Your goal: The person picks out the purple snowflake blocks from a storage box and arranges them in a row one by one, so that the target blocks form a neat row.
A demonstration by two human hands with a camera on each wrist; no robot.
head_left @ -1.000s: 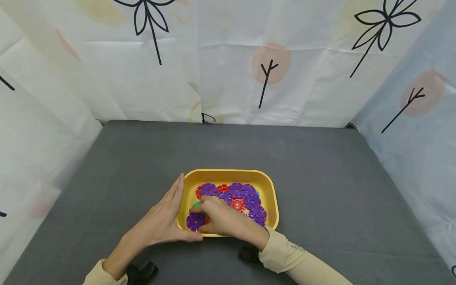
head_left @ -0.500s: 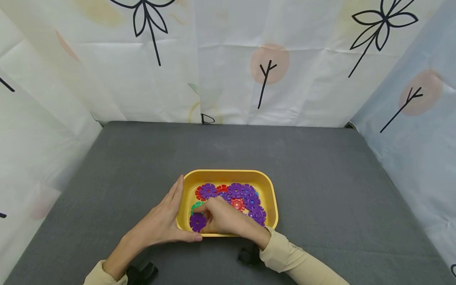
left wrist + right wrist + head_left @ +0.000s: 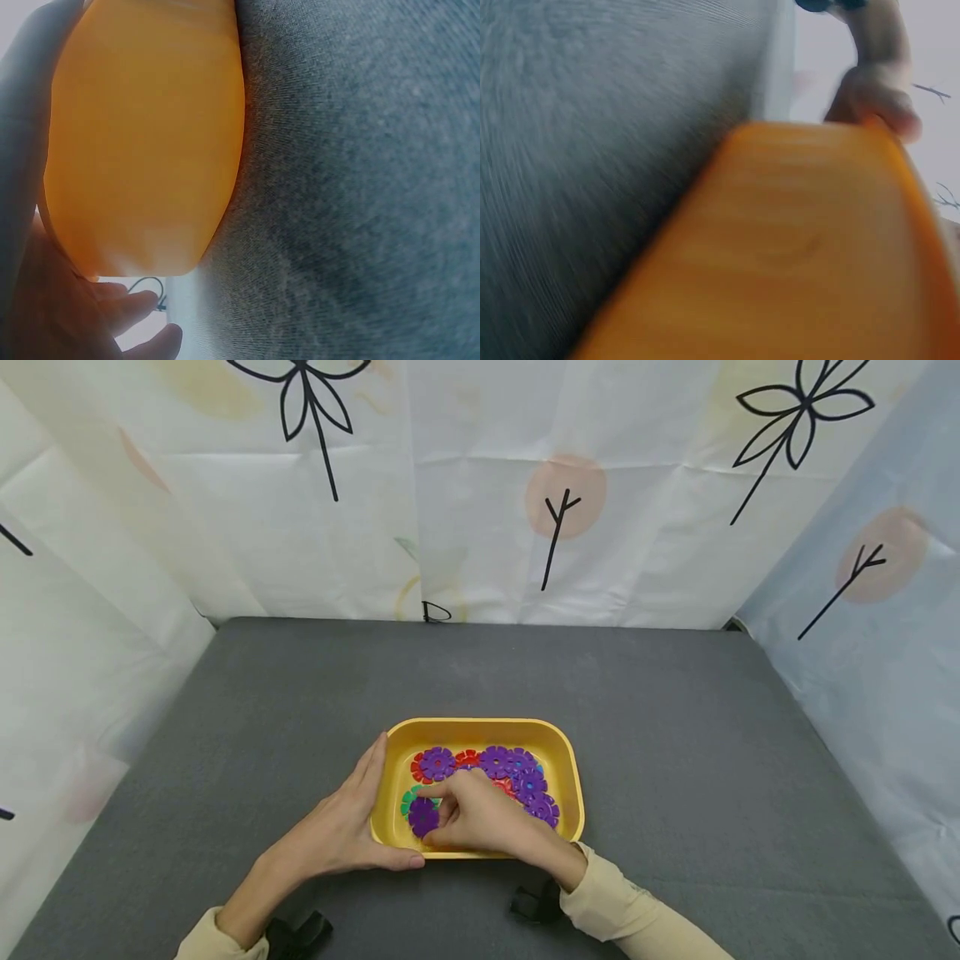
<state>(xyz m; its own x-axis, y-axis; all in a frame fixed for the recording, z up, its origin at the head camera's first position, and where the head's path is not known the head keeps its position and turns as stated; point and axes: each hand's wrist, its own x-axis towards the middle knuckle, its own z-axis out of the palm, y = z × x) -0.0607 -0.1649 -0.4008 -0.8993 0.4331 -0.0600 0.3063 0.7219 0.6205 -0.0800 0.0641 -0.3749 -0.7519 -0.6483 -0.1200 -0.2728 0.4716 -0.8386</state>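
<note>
A yellow tray (image 3: pixel 555 739) holds several flower-shaped plastic discs. My left hand (image 3: pixel 337 822) spans its near left corner, with straight fingers along the left side and the thumb along the front rim. In the left wrist view the tray's outer wall (image 3: pixel 150 135) fills the space beside that hand. My right hand (image 3: pixel 483 814) reaches over the front rim and pinches a purple disc (image 3: pixel 423 818) between thumb and index finger. Under it a green disc (image 3: pixel 407 802) shows partly. The right wrist view shows the tray's front wall (image 3: pixel 802 247); the right fingers are hidden there.
More purple discs (image 3: pixel 531 781) and a few red discs (image 3: pixel 467 758) lie in the back and right of the tray. The tray stands on a grey cloth-covered table (image 3: pixel 660 735). A patterned white curtain (image 3: pixel 480 543) borders the far side and both flanks.
The purple disc at the right fingertips has shifted slightly right and away from the front rim, uncovering more of the green disc. The right hand moved right with it; the left stayed put.
</note>
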